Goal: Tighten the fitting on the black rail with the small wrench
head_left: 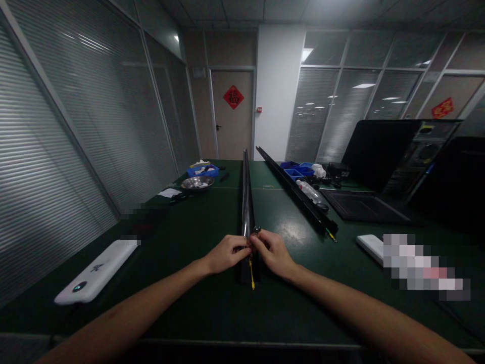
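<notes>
A long black rail [246,197] lies on the green table [212,303], running straight away from me. Both hands meet over its near end. My left hand [226,253] is closed in a pinch on the rail's left side. My right hand [273,252] is closed on the right side, fingers pinching a small dark part [256,230] at the rail's top. A yellow wire [251,275] hangs out of the near end below my fingers. What exactly sits between my fingertips is too small to make out.
A second black rail [293,189] lies diagonally to the right. A white device [97,272] lies at the left. A metal bowl [197,183] and blue bins [296,170] stand farther back. A black laptop [373,169] and a white box [372,246] are on the right.
</notes>
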Motion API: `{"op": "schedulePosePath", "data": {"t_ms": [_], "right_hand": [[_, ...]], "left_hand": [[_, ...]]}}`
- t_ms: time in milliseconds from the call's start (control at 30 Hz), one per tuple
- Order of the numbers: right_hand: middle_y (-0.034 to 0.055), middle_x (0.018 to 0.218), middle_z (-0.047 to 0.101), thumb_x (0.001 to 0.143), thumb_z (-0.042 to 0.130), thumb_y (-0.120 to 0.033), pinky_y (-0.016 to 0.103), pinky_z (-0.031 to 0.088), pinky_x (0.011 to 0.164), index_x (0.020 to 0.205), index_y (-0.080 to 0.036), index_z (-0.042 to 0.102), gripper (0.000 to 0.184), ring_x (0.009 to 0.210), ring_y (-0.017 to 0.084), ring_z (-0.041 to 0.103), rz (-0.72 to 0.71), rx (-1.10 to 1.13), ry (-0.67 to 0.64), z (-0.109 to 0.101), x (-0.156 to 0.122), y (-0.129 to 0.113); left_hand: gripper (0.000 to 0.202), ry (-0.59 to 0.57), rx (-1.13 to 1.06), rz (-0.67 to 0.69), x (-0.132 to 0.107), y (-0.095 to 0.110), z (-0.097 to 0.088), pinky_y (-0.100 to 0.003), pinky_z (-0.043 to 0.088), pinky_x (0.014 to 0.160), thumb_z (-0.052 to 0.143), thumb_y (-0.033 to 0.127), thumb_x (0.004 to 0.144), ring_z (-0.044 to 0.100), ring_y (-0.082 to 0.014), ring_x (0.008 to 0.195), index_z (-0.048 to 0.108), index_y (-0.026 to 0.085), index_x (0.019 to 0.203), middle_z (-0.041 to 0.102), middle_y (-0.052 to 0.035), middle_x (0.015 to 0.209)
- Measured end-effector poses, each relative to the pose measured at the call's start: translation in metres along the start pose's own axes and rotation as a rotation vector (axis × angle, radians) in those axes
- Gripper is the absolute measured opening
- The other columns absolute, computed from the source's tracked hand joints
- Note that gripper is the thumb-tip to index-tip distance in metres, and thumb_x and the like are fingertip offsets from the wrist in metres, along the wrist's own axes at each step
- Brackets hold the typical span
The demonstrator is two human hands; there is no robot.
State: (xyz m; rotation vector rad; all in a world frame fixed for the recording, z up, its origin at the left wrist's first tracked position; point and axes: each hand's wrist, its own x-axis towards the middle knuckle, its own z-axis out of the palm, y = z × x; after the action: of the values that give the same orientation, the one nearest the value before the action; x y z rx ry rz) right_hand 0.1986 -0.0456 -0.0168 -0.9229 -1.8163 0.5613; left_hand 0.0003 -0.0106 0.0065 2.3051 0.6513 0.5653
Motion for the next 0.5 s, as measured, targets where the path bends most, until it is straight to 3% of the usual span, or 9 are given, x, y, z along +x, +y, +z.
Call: {"op": "schedulePosePath", "data": {"t_ms": [500], "right_hand": [[0.0019,0.078,0.061,0.104,0.049,-0.034,0.026,0.043,0.066,0.081,-0.017,0.062,0.031,0.071,0.016,0.057,-0.016,0.061,-0.044,-0.0029,0.0011,-0.0008]], "left_hand": [[0.026,0.006,0.047,-0.022,-0.0012,-0.0022,0.0006,-0.025,0.047,0.076,0.054,0.035,0.099,0.060,-0.0174,0.079,0.068,0.014,0.091,0.065,-0.0039,0.088]]}}
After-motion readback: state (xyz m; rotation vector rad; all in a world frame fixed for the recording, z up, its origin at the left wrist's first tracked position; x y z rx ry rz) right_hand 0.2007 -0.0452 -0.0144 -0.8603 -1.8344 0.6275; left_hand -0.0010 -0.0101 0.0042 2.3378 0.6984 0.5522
